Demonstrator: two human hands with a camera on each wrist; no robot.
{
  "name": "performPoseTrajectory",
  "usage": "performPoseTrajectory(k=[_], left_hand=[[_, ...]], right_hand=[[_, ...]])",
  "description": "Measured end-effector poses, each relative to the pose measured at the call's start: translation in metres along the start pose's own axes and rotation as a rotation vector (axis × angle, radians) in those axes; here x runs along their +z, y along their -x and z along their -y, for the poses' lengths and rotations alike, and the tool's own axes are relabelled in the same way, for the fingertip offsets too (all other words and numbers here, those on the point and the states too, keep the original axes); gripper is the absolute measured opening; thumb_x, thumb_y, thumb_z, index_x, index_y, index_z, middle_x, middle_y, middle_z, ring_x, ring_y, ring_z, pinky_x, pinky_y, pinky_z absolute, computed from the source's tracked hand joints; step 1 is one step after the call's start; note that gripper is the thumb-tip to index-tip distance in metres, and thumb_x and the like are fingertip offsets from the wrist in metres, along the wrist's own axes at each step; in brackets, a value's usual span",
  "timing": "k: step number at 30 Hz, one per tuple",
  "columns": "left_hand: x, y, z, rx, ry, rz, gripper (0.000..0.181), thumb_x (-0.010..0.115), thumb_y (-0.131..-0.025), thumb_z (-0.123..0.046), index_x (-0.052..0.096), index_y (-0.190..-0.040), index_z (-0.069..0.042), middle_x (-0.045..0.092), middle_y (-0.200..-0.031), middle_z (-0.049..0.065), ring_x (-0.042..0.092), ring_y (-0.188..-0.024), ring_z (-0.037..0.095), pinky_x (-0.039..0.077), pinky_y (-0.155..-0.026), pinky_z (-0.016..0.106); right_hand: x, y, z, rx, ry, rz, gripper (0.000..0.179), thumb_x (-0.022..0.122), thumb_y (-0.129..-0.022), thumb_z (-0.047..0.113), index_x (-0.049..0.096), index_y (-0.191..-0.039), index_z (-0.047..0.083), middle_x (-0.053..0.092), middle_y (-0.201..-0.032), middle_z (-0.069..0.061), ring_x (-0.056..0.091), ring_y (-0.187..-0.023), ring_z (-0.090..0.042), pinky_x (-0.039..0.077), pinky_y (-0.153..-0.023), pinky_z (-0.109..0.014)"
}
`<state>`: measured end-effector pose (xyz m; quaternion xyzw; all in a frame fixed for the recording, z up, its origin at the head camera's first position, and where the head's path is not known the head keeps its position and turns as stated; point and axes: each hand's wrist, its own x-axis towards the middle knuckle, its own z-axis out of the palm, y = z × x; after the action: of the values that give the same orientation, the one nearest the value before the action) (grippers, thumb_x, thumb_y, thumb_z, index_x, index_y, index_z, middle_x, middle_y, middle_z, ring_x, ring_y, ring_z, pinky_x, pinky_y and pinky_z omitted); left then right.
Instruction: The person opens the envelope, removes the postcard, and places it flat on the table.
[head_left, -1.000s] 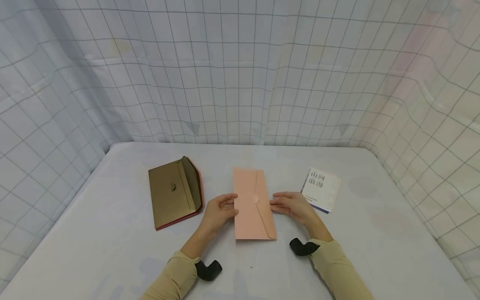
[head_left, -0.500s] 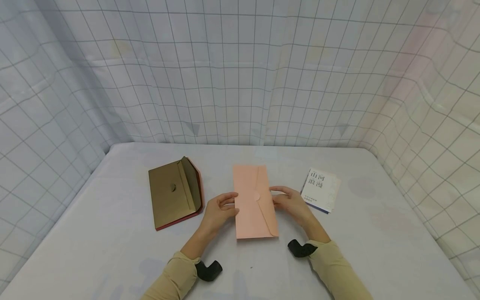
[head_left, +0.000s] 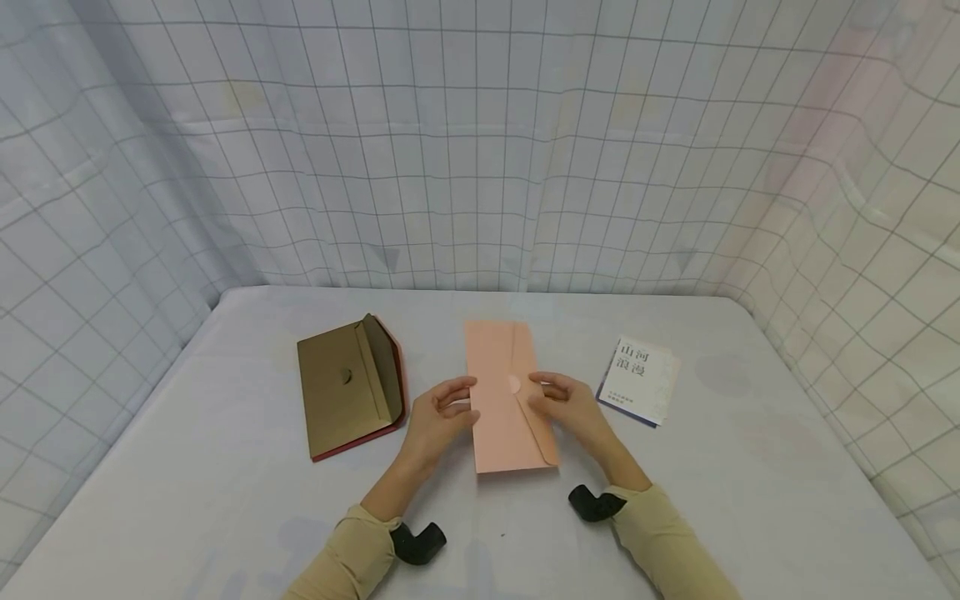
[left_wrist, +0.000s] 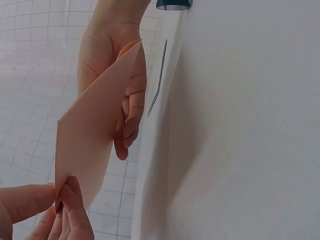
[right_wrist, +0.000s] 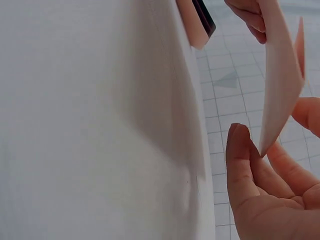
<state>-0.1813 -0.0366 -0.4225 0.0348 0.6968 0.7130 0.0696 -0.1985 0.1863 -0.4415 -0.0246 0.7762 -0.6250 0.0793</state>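
Note:
A pale pink envelope, its flap along the right side and a round seal at the middle, is held up off the table between both hands. My left hand pinches its left edge, thumb in front and fingers behind, as the left wrist view also shows. Around the right edge comes my right hand, the thumb against the flap side and the other fingers curled below and behind. In the right wrist view the flap stands slightly away from the envelope.
On the left of the white table lies a gold envelope with its flap raised and a reddish one under it. A small stack of white printed cards lies on the right. Grid-patterned curtains surround the table.
The pink envelope has risen and moved slightly away from me. My right hand has shifted left, from beside the right edge to a grip over the flap. The left hand keeps its hold.

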Motion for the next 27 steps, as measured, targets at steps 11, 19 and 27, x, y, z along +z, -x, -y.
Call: performPoseTrajectory(k=[11,19,27], left_hand=[[0.001,0.0,-0.002,0.025,0.02,0.013,0.05,0.062,-0.078,0.01,0.056,-0.126,-0.001,0.058,-0.123,0.02,0.062,-0.086,0.004,0.052,-0.074,0.017],[0.0,0.003,-0.009,0.031,0.038,0.026,0.052,0.062,-0.078,0.012,0.055,-0.127,-0.002,0.058,-0.122,0.019,0.062,-0.085,0.004,0.052,-0.074,0.018],[0.001,0.005,-0.014,0.028,0.07,0.031,0.053,0.061,-0.078,0.014,0.055,-0.128,-0.001,0.06,-0.119,0.015,0.063,-0.083,0.004,0.053,-0.073,0.018]], right_hand=[[0.01,0.007,0.01,-0.029,0.162,-0.044,0.056,0.075,-0.079,0.025,0.053,-0.129,0.014,0.064,-0.122,-0.016,0.062,-0.107,-0.024,0.051,-0.081,-0.029],[0.015,0.004,0.007,-0.127,0.24,-0.071,0.052,0.072,-0.081,0.027,0.052,-0.127,0.013,0.068,-0.114,-0.016,0.065,-0.101,-0.024,0.054,-0.08,-0.031],[0.024,0.011,0.013,-0.3,0.386,-0.147,0.042,0.064,-0.088,0.02,0.05,-0.124,0.003,0.071,-0.099,-0.019,0.07,-0.086,-0.025,0.057,-0.07,-0.03]])
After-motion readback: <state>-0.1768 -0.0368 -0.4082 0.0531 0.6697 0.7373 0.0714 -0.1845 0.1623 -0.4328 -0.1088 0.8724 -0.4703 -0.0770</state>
